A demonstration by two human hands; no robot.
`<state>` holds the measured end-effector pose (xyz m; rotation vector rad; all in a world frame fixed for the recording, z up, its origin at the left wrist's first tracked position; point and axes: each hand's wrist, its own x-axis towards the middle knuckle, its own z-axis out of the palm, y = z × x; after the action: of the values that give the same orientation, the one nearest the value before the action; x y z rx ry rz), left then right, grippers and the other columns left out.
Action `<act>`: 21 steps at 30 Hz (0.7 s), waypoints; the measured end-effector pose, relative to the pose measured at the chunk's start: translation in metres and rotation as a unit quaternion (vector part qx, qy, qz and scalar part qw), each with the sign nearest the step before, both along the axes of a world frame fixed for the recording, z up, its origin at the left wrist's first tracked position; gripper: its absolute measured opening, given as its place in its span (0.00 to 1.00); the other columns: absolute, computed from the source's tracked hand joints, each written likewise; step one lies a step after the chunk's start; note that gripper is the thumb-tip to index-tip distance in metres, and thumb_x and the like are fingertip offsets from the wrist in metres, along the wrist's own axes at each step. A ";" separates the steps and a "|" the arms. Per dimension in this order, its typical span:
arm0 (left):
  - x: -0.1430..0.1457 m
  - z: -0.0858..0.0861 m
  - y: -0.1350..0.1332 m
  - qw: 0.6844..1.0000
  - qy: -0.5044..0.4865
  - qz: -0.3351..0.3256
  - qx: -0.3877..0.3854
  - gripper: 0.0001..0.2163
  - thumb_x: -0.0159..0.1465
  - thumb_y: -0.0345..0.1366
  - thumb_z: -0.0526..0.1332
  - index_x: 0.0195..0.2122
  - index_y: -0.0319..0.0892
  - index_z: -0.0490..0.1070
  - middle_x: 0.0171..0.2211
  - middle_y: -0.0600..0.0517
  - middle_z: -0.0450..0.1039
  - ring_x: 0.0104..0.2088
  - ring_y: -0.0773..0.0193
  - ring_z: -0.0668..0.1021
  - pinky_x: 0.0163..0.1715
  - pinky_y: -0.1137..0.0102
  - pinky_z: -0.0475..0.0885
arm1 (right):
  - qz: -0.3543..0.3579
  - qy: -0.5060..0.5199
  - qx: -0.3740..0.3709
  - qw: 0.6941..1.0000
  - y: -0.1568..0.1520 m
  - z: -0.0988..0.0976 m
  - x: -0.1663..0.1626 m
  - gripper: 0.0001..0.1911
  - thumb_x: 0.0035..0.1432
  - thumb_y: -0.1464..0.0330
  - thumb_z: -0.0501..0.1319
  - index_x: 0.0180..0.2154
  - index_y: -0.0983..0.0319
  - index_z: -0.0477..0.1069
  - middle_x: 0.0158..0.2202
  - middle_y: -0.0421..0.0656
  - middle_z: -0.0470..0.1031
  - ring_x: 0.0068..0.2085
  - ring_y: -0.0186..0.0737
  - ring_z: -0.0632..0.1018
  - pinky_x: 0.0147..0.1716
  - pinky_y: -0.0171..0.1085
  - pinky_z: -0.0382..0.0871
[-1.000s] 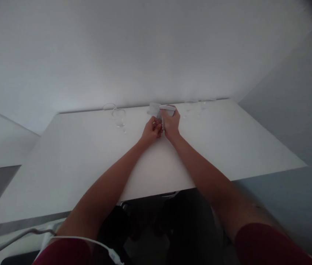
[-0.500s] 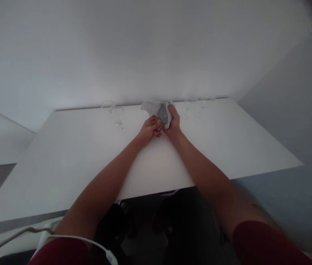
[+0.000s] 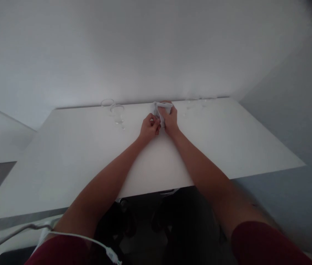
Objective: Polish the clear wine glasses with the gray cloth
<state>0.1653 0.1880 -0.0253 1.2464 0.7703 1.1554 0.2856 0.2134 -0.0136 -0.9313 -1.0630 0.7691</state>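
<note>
Near the far side of the table, my right hand (image 3: 171, 118) is closed around a light grey cloth (image 3: 166, 105), with the thumb pushing into its folds. Just left of it, the curled fingers of my left hand (image 3: 150, 126) pinch what looks like the stem or foot of a wine glass. Cloth and fingers hide most of that glass, so its outline is hard to make out. My two hands almost touch.
On the white table (image 3: 205, 147), clear stemmed glasses (image 3: 118, 115) stand to the left, and further faint glasses (image 3: 194, 103) are at the back right. A wall (image 3: 145, 51) rises behind. A white cable (image 3: 84, 237) hangs at lower left.
The cloth's loose end, spread out to the left before, is now gathered in under my right hand. My right fingers have shifted around the cloth, and my left hand has barely moved.
</note>
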 end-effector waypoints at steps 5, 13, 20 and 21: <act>-0.005 0.008 0.000 0.994 -0.060 -0.070 -0.050 0.26 0.59 0.55 0.74 0.35 0.47 0.56 0.22 0.62 0.67 0.16 0.77 0.61 0.20 0.75 0.65 | 0.135 0.096 -0.084 0.983 0.000 -0.001 -0.001 0.29 0.54 0.38 0.66 0.37 0.57 0.71 0.30 0.41 0.76 0.30 0.41 0.78 0.27 0.38 0.73; -0.003 -0.002 0.004 0.998 -0.006 -0.038 -0.041 0.18 0.63 0.44 0.70 0.37 0.47 0.59 0.20 0.64 0.65 0.15 0.75 0.65 0.20 0.75 0.66 | -0.057 -0.099 0.053 0.992 -0.015 0.009 -0.004 0.23 0.50 0.57 0.74 0.46 0.55 0.72 0.46 0.44 0.78 0.49 0.46 0.78 0.53 0.46 0.76; -0.001 -0.001 0.001 0.998 -0.002 -0.048 -0.039 0.18 0.63 0.41 0.67 0.35 0.48 0.54 0.19 0.65 0.65 0.14 0.76 0.64 0.20 0.76 0.68 | -0.088 -0.084 0.038 0.992 -0.011 0.009 -0.003 0.17 0.56 0.57 0.70 0.45 0.54 0.72 0.44 0.43 0.77 0.50 0.45 0.78 0.52 0.43 0.76; -0.001 -0.001 0.002 0.998 0.001 -0.044 -0.038 0.18 0.64 0.42 0.67 0.35 0.48 0.54 0.19 0.65 0.65 0.14 0.76 0.64 0.20 0.77 0.68 | -0.104 -0.086 0.044 0.990 -0.009 0.008 -0.003 0.18 0.56 0.57 0.70 0.46 0.54 0.72 0.44 0.43 0.77 0.49 0.44 0.78 0.51 0.42 0.76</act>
<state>0.1646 0.1896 -0.0264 1.2055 0.7469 1.0457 0.2824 0.2040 -0.0056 -1.0279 -1.1189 0.4734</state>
